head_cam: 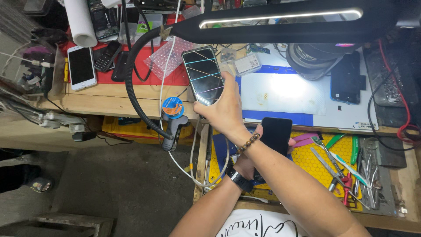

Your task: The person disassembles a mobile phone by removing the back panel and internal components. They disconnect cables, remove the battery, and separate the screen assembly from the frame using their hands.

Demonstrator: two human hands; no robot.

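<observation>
The arms crossed: the right hand (223,109) gripped a cracked phone (203,75) over the table's (114,98) left edge; the left hand (251,164) clasped a dark phone (275,135) near its front edge.

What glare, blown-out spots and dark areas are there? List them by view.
Head view: the lamp bar burns bright and washes out the white mat below it; coloured reflection streaks cross the glossy phone in the right hand; the black phone in the left hand shows no glare; the floor is dim.
</observation>
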